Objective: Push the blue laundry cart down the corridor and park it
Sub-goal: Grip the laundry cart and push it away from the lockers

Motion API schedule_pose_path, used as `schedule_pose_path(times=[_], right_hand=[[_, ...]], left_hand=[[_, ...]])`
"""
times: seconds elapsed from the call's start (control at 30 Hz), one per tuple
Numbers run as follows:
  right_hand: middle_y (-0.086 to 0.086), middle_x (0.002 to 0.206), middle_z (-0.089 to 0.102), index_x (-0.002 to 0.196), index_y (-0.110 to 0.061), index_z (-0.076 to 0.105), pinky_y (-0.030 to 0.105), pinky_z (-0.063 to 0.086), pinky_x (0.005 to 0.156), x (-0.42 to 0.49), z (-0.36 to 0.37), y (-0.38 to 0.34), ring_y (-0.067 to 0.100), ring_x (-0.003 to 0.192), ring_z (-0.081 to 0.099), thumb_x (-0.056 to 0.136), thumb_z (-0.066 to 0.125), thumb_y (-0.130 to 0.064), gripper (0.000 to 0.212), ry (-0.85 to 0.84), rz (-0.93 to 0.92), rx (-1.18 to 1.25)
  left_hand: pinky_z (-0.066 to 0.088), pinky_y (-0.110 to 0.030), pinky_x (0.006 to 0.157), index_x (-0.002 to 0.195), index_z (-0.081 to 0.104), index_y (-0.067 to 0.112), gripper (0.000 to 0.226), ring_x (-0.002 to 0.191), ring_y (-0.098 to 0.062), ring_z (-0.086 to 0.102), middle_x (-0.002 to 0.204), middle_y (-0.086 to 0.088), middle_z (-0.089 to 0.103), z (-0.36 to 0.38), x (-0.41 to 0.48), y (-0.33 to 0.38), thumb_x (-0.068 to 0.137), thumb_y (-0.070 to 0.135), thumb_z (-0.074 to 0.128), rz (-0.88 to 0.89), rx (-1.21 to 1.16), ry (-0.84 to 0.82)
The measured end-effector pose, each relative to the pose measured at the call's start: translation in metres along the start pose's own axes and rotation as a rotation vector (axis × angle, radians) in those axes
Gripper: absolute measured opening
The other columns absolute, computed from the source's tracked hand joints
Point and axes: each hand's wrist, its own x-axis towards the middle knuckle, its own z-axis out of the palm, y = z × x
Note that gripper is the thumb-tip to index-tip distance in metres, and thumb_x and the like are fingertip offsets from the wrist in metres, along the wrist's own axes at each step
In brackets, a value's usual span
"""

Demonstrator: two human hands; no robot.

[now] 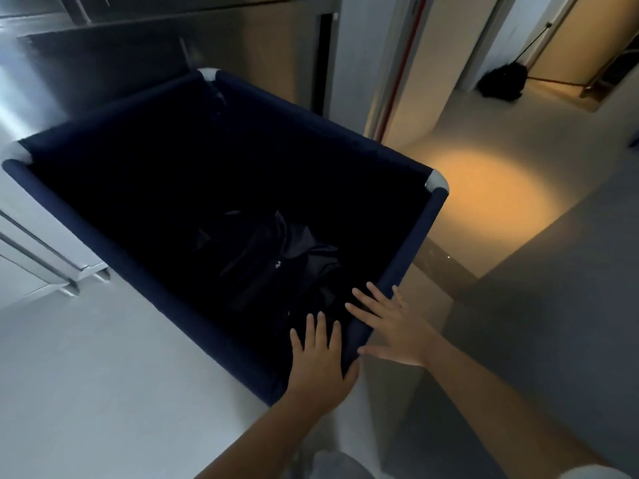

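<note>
The blue laundry cart [420, 233] fills the middle of the head view, a dark fabric bin on a frame with grey corner joints. Dark clothes [273, 257] lie in its bottom. My left hand [320, 354] lies flat, fingers straight, over the near corner of the rim. My right hand [390, 323] rests with spread straight fingers on the right rim rail beside it. Neither hand curls round the rail.
Steel doors [173, 32] and a white wall stand close behind and left of the cart. A white cabinet [38, 250] with bar handles is at the left. The corridor floor [484, 167] runs right, lit warm. A black bag [501, 83] sits far down it.
</note>
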Motion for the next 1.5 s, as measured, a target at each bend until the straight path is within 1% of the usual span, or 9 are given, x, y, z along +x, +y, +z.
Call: schedule_pose_path(times=[0.1, 0.27, 0.73, 1.03, 1.17, 1.23, 1.33, 1.4, 1.5], right_hand=[[-0.003, 0.155, 0.000, 0.145, -0.034, 0.010, 0.052, -0.015, 0.108, 0.000, 0.003, -0.002, 0.031, 0.142, -0.011, 0.080, 0.031, -0.074, 0.079, 0.081, -0.045, -0.009], [0.010, 0.146, 0.039, 0.137, -0.021, 0.045, 0.068, 0.025, 0.098, -0.002, 0.004, -0.015, 0.043, 0.133, 0.028, 0.075, 0.048, -0.068, 0.078, 0.184, -0.071, 0.004], [0.008, 0.141, 0.047, 0.134, -0.023, 0.049, 0.066, 0.034, 0.094, -0.025, 0.022, -0.121, 0.040, 0.130, 0.040, 0.078, 0.037, -0.070, 0.074, 0.121, 0.054, 0.023], [0.007, 0.136, 0.053, 0.129, -0.022, 0.054, 0.064, 0.041, 0.087, -0.048, 0.033, -0.246, 0.037, 0.124, 0.047, 0.075, 0.036, -0.070, 0.075, 0.079, 0.222, -0.001], [0.005, 0.133, 0.056, 0.127, -0.023, 0.056, 0.061, 0.045, 0.085, -0.052, 0.030, -0.306, 0.033, 0.121, 0.053, 0.075, 0.027, -0.068, 0.075, 0.079, 0.263, -0.059], [0.005, 0.143, 0.045, 0.136, -0.024, 0.044, 0.062, 0.039, 0.094, -0.050, 0.030, -0.326, 0.033, 0.130, 0.042, 0.078, 0.028, -0.069, 0.076, 0.061, 0.264, -0.101], [-0.003, 0.157, -0.009, 0.145, -0.033, -0.006, 0.059, -0.002, 0.111, -0.041, 0.041, -0.338, 0.029, 0.144, -0.009, 0.080, 0.030, -0.073, 0.085, -0.004, 0.216, -0.078], [-0.005, 0.156, -0.015, 0.144, -0.035, -0.011, 0.055, -0.013, 0.110, -0.033, 0.043, -0.349, 0.026, 0.142, -0.020, 0.081, 0.033, -0.073, 0.086, -0.039, 0.175, -0.074], [-0.005, 0.158, -0.010, 0.146, -0.033, -0.007, 0.052, -0.017, 0.109, -0.012, 0.039, -0.371, 0.023, 0.142, -0.020, 0.080, 0.038, -0.073, 0.089, -0.072, 0.053, -0.066]], left_hand=[[-0.002, -0.060, 0.108, 0.147, 0.006, 0.014, 0.078, 0.141, -0.035, -0.009, 0.155, -0.017, -0.002, 0.010, -0.003, 0.001, 0.088, 0.063, 0.019, -0.058, -0.004, -0.029], [-0.006, -0.058, 0.109, 0.146, -0.004, 0.022, 0.075, 0.140, -0.032, -0.017, 0.156, -0.012, -0.010, 0.012, -0.010, -0.003, 0.088, 0.059, 0.025, -0.091, -0.016, -0.072], [-0.007, -0.048, 0.112, 0.147, -0.002, 0.027, 0.073, 0.140, -0.029, -0.019, 0.156, -0.007, -0.011, 0.006, -0.098, -0.056, 0.089, 0.062, 0.026, -0.093, 0.037, -0.088], [-0.003, -0.049, 0.113, 0.147, -0.001, 0.024, 0.078, 0.141, -0.028, -0.015, 0.156, -0.008, -0.010, 0.000, -0.189, -0.122, 0.087, 0.067, 0.025, -0.009, 0.099, -0.099], [-0.002, -0.049, 0.113, 0.147, 0.001, 0.024, 0.080, 0.142, -0.029, -0.011, 0.156, -0.010, -0.008, 0.001, -0.229, -0.164, 0.086, 0.068, 0.027, 0.022, 0.117, -0.077], [-0.001, -0.049, 0.113, 0.147, 0.002, 0.024, 0.081, 0.142, -0.028, -0.011, 0.156, -0.010, -0.008, 0.000, -0.248, -0.187, 0.085, 0.067, 0.031, 0.037, 0.133, -0.064], [-0.001, -0.048, 0.113, 0.147, 0.003, 0.025, 0.084, 0.142, -0.025, -0.011, 0.157, -0.007, -0.007, -0.003, -0.271, -0.221, 0.082, 0.070, 0.032, 0.055, 0.142, -0.060], [-0.002, -0.047, 0.113, 0.147, 0.004, 0.025, 0.087, 0.142, -0.024, -0.012, 0.157, -0.005, -0.006, -0.006, -0.284, -0.244, 0.079, 0.072, 0.032, 0.064, 0.147, -0.060], [-0.006, -0.046, 0.113, 0.147, 0.003, 0.026, 0.090, 0.142, -0.022, -0.013, 0.157, -0.003, -0.006, -0.012, -0.299, -0.278, 0.077, 0.074, 0.032, 0.073, 0.156, -0.059]])
